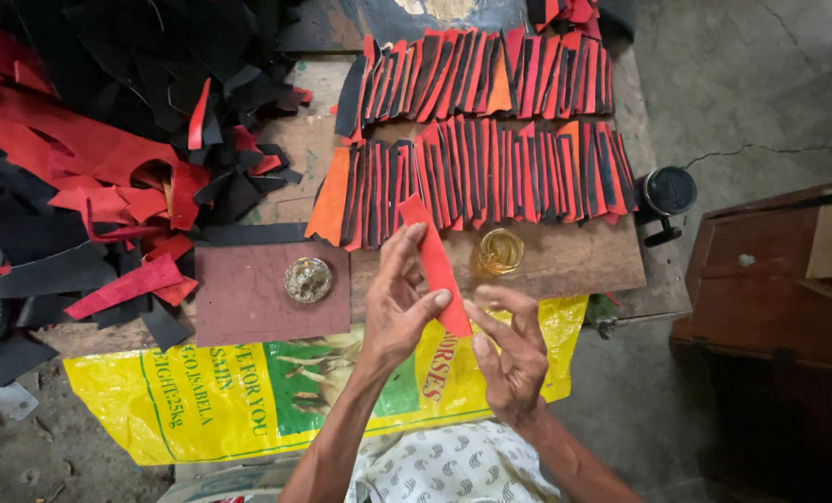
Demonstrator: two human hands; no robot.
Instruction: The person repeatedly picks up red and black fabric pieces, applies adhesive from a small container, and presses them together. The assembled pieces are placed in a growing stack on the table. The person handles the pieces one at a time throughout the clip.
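- Your left hand (pixel 399 303) holds a long red strip (pixel 434 264). The thumb and fingers are pinched on it, near its lower end.
- The strip stands up tall and tilts a little. Its top end is in front of the near row of pieces.
- Your right hand (pixel 512 349) is just beside the strip's bottom end. Its fingers are spread apart and it holds nothing.
- Behind your hands, red and black pieces (pixel 481 172) lie in two neat rows on a wooden board (pixel 574 261).
- A small round glass jar (pixel 499 251) sits on the board, just right of the strip.
- A round shiny metal thing (pixel 308 279) rests on a dark red square slab (pixel 248 298) to your left.
- A big messy heap of red and black scraps (pixel 109 168) lies far left.
- A yellow sack (pixel 230 401) hangs under the board, in front of you.
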